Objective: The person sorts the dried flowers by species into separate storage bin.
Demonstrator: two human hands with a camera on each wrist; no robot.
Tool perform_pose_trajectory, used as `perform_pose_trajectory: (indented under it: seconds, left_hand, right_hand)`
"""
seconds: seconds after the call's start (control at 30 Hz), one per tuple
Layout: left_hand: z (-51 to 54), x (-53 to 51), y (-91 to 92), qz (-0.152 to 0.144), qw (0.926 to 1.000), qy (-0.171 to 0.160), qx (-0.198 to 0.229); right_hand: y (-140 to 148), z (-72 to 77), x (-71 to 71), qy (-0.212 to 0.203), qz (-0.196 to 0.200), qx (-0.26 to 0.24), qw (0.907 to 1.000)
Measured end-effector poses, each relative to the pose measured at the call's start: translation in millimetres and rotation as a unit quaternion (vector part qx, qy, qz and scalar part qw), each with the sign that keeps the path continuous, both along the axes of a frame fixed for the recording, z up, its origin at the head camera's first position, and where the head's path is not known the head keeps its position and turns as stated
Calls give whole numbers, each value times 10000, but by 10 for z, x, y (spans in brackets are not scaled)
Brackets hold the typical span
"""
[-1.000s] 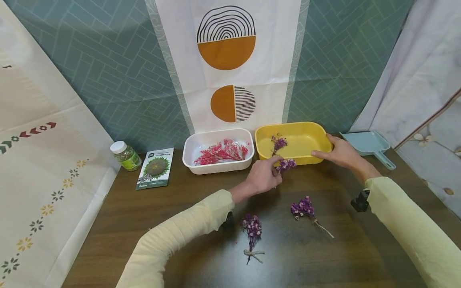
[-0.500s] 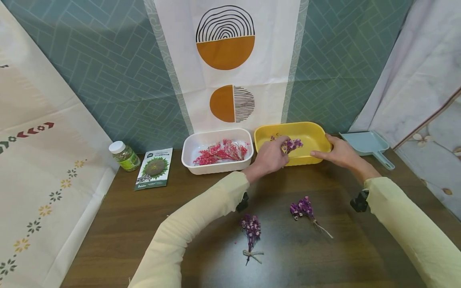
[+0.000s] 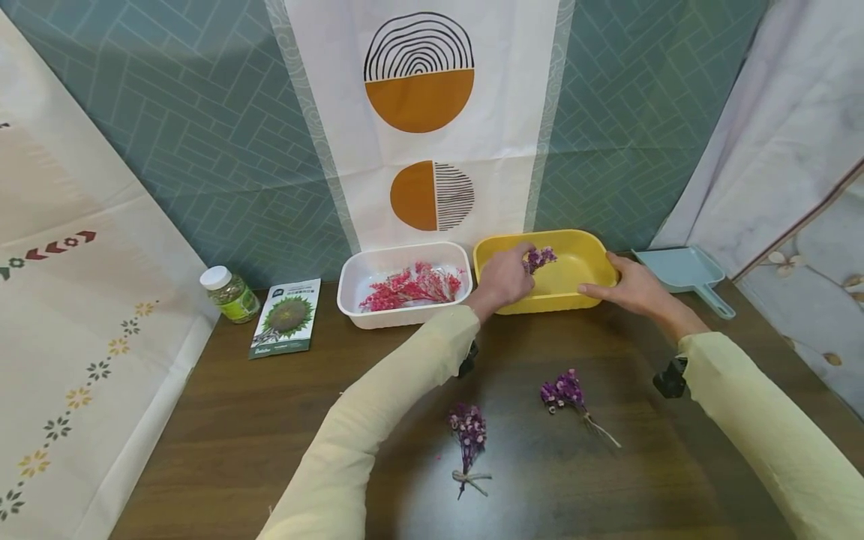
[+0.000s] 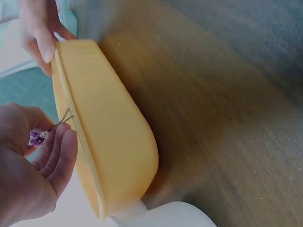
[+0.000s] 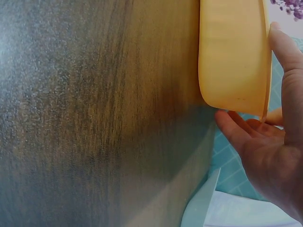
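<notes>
My left hand (image 3: 506, 277) is over the left part of a yellow plastic tub (image 3: 560, 302), pinching a small bunch of purple dried flowers (image 3: 541, 259). In the left wrist view the thin stems (image 4: 65, 119) show between thumb and fingertips, beside the tub's rim. At the tub's right end, my right hand (image 3: 637, 286) grips it, thumb on the front rim and fingers round the end wall. Two more purple bunches lie on the table: one tied with twine (image 3: 468, 439) and one farther right (image 3: 565, 390). Part of the tub's inside is hidden behind my left hand.
A white tub (image 3: 385, 319) with pink-red dried flowers (image 3: 415, 286) stands left of the yellow one. Farther left are a seed packet (image 3: 286, 319) and a white-capped jar (image 3: 231, 294). A pale blue dustpan (image 3: 685, 268) lies at right. Cloth hangs behind the table.
My left hand has moved up and away from me, carrying its purple bunch from the tub's front edge to over the inside. The bunch seen inside earlier is now hidden. My right hand stays put.
</notes>
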State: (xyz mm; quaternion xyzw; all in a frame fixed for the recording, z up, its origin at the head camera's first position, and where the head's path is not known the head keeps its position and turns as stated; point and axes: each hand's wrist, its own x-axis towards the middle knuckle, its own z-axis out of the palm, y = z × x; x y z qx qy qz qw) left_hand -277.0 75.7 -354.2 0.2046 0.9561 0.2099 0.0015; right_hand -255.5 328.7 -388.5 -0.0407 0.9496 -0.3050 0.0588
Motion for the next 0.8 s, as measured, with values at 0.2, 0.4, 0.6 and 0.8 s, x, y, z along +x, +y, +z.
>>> perform_pose_trajectory:
  seconds: [0.2, 0.4, 0.6, 0.8]
  left_hand:
    - [-27, -92, -1, 13, 10000, -70, 31]
    - [-37, -128, 20, -97, 9999, 112, -25]
    - [-70, -131, 59, -199, 9996, 50, 182]
    - [-101, -119, 61, -311, 9984, -227, 417]
  right_hand:
    - [-4, 13, 14, -25, 16, -1, 10000]
    - [-4, -6, 14, 13, 28, -31, 10000]
    - [-1, -16, 4, 12, 32, -5, 10000]
    - [10, -2, 7, 59, 25, -24, 10000]
